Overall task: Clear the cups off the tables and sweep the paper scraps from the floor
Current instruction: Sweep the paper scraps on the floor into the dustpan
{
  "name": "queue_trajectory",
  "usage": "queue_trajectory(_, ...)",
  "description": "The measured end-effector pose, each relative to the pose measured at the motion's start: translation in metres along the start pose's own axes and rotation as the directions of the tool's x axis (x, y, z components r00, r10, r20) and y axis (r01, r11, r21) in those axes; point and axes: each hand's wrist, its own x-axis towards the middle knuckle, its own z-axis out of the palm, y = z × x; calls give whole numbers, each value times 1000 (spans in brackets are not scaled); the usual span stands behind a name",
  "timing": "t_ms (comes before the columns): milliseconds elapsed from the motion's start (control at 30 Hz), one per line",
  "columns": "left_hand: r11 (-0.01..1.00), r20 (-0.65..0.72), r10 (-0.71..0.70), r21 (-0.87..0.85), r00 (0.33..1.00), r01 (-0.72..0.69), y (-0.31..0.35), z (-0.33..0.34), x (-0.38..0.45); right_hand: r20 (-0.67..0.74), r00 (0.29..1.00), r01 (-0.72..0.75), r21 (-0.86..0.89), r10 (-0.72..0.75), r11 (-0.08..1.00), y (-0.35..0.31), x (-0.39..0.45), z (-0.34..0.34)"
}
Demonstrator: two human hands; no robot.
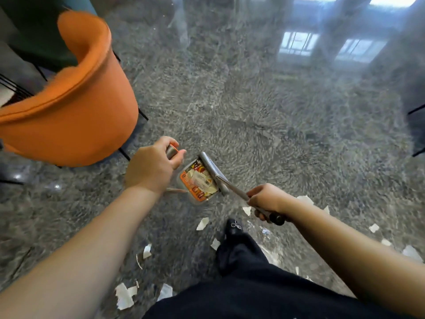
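Left hand: left hand (151,168) wraps its grip round the grey, orange-tipped upright handle (171,151) of the grey plastic dustpan (197,183), steadying the pan mouth on the floor.
Right hand: right hand (268,201) closes its grip round the grey metal broom handle (239,192); grey broom head (212,171) sits at the pan's edge, likely pushing scraps in.
Dustpan load: printed orange paper and white bits inside.
Paper scraps: white torn paper scraps (202,223) lie scattered on the dark speckled polished floor (253,100) beside the person's feet, unswept.
Nearby: orange upholstered tub chair (69,100) by the frame's left edge.
Cups: none visible.
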Motion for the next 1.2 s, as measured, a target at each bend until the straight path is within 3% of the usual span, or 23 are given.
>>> queue_trajectory(333,999,-70,-34,11,997,35,-12,14,231,31,999,-6,-62,8,998,-178,128,-97)
queue_trajectory(900,997,-76,69,24,995,-68,-103,11,591,-27,1000,-9,60,11,998,-455,349,-143)
queue_trajectory(1200,1000,-50,3,16,999,-2,-122,32,768,-4,1000,7,11,-7,1000,-580,470,-205)
